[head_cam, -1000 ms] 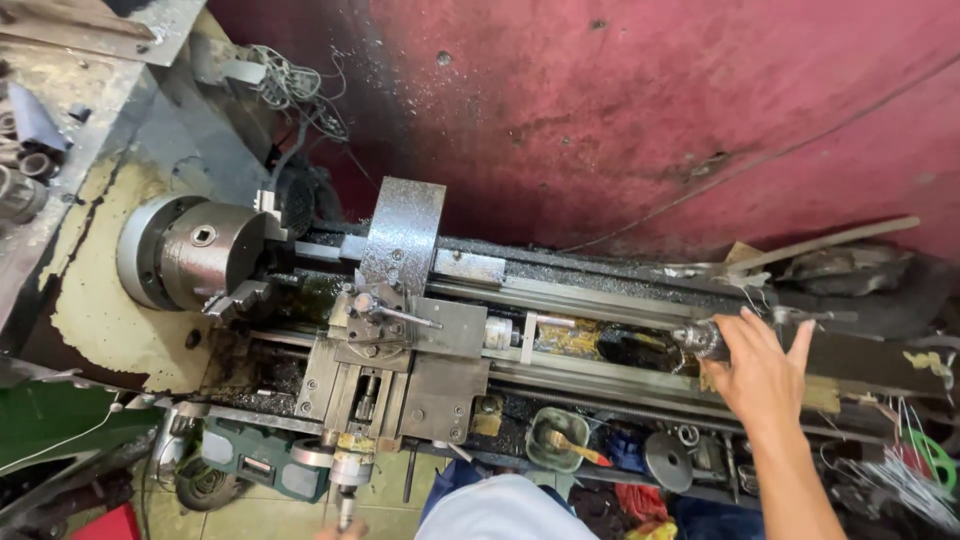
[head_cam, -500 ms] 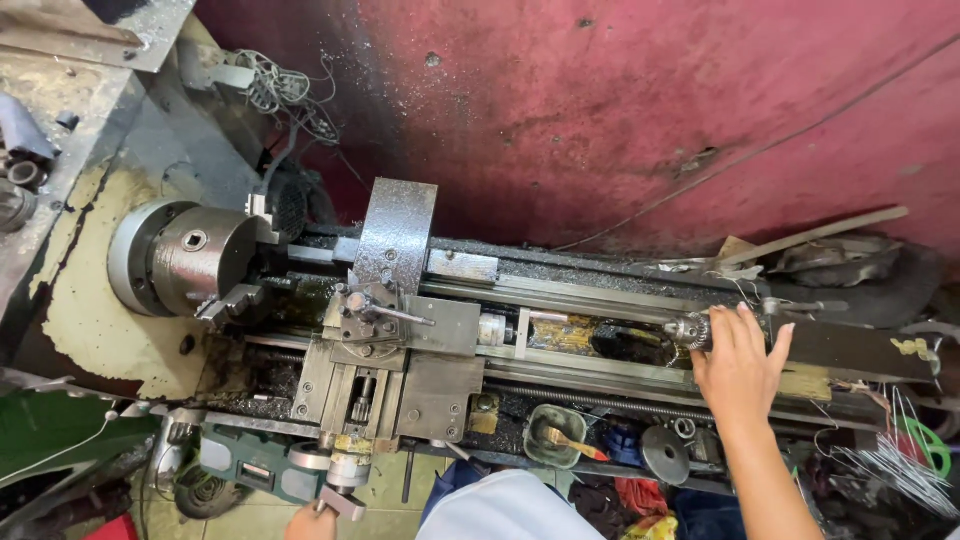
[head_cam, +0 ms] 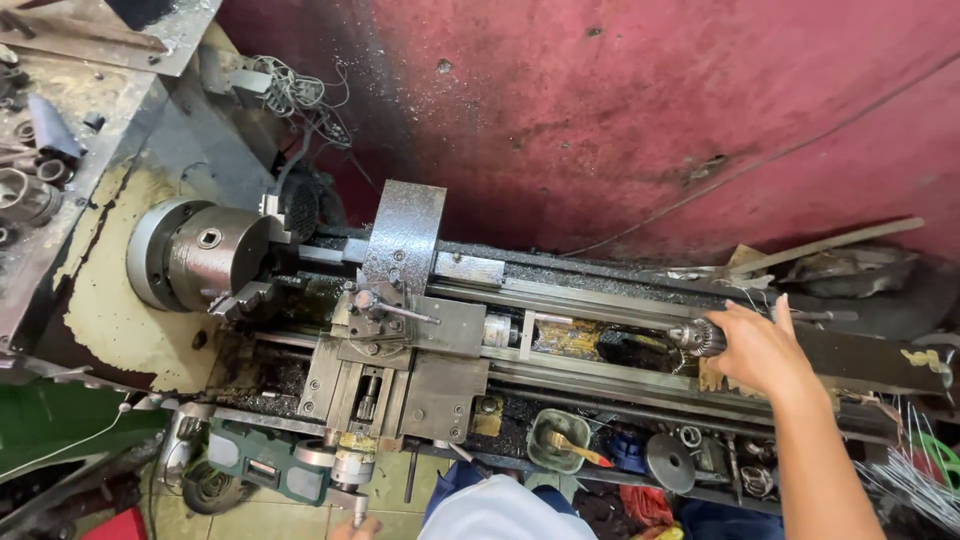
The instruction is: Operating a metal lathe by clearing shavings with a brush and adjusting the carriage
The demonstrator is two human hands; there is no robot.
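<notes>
At bottom edge, left hand (head_cam: 345, 527) cropped

This is a workshop: a big, oily grey metal lathe (head_cam: 420, 340) with a round steel chuck (head_cam: 205, 255) stands by a dirty red wall (head_cam: 640, 110), with metal chips and loose greasy parts (head_cam: 30, 170) lying about

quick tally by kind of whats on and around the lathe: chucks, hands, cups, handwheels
Chucks: 2, the big lathe chuck and the small drill chuck
Hands: 2, right hand resting on the drill chuck, left hand barely in view at the carriage handwheel
Cups: 1, green cup holding a brush
Handwheels: 1
Total: 6
</notes>
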